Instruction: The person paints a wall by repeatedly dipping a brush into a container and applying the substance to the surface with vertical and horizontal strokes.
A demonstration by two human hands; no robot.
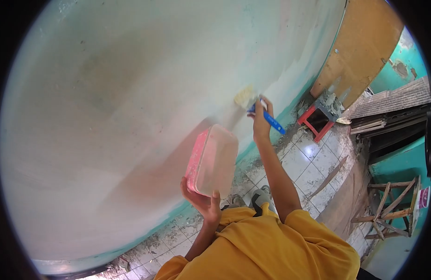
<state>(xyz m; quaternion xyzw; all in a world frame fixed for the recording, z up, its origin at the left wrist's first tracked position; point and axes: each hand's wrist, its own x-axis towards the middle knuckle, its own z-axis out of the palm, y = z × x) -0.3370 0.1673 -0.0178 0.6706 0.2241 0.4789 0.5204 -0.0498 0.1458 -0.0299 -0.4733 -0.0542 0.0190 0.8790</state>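
Note:
My right hand (261, 122) is closed round a paint brush with a blue handle (274, 122). The brush's pale yellow bristles (244, 97) are at the whitish wall (145, 84); whether they press on it I cannot tell. My left hand (207, 203) holds a pink plastic tub (214, 161) from below, fingers on one side and thumb on the other. The tub is tilted, with its pale inside showing, and stands left of the brush, close to the wall.
A red stool (313, 122) with debris on it stands by the wall's foot. Dirty white tiles (310, 179) cover the floor. At the right are a wooden frame stool (392, 210), stacked corrugated sheets (392, 102) and an orange-brown board (364, 42).

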